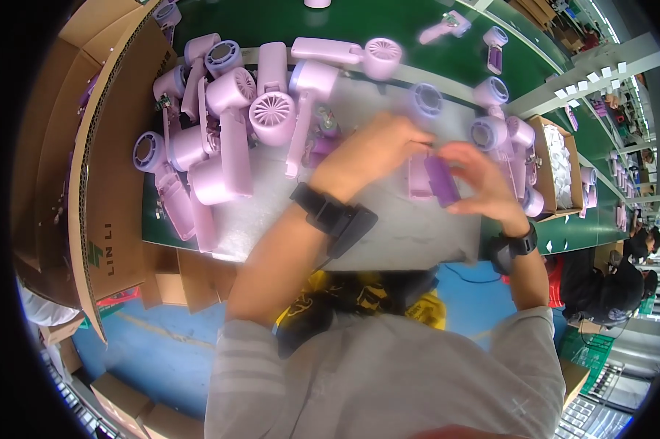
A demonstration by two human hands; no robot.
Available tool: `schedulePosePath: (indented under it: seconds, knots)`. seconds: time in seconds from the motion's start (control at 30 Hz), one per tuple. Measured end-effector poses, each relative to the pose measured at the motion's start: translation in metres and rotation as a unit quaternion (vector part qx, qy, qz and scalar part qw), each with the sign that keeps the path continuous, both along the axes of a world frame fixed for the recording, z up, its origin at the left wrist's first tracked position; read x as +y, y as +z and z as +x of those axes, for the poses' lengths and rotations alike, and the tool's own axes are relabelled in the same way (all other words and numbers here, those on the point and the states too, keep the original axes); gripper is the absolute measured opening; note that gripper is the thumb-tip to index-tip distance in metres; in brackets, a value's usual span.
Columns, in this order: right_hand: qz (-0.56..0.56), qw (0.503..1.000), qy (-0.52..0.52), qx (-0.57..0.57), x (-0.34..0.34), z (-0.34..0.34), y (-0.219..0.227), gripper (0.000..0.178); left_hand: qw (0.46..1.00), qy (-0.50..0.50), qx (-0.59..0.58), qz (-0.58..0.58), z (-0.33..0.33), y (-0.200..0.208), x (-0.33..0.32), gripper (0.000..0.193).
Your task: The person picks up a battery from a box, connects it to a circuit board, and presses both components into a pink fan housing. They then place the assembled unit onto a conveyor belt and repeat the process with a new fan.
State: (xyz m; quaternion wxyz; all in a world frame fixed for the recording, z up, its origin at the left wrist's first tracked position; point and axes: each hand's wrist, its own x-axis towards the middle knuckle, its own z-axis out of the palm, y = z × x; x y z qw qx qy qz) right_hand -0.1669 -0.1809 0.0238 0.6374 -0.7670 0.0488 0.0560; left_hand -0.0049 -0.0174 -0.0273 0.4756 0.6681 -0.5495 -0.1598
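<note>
Over the pale work mat, my left hand (396, 145) reaches in with its fingers pinched together. It is at a pink handheld fan whose round head (425, 101) shows above the hand and whose pink handle (419, 177) shows below it. What the fingertips grip is blurred. Beside the handle, a purple rectangular block (441, 181) sits between the thumb and fingers of my right hand (485, 181). Left of my left hand, near its wrist, lie a small circuit part (327, 121) and another purple piece (317, 151).
Several pink fans (231, 146) are heaped at the left, beside a large cardboard box (114, 190). More fans (516, 135) lie at the right, next to a small carton (562, 172) of white pieces. A metal shelf frame (586, 73) stands at the far right.
</note>
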Motion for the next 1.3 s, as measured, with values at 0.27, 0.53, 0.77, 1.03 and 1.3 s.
schedulePosePath:
  seconds: [0.27, 0.53, 0.77, 1.03, 1.3]
  knots:
    - [-0.187, 0.982, 0.011, -0.033, 0.013, -0.001, -0.012, 0.07, 1.0, -0.022, 0.001, -0.002, 0.001, 0.009, 0.004, 0.026]
    - [-0.306, 0.944, -0.009, -0.125, 0.026, -0.004, -0.006, 0.057, 0.999, -0.035, -0.016, 0.019, 0.003, 0.016, 0.007, 0.026]
    - [-0.327, 0.936, -0.013, -0.127, 0.025, -0.006, -0.009, 0.056, 0.998, -0.045, -0.041, 0.012, 0.006, 0.013, 0.006, 0.028]
    - [-0.328, 0.936, -0.016, -0.124, 0.026, -0.006, -0.009, 0.051, 0.998, -0.044, -0.041, -0.008, 0.004, 0.012, 0.006, 0.027]
    - [-0.303, 0.947, -0.031, -0.103, 0.032, -0.003, -0.008, 0.054, 0.999, -0.037, -0.004, -0.023, 0.003, 0.013, 0.006, 0.028]
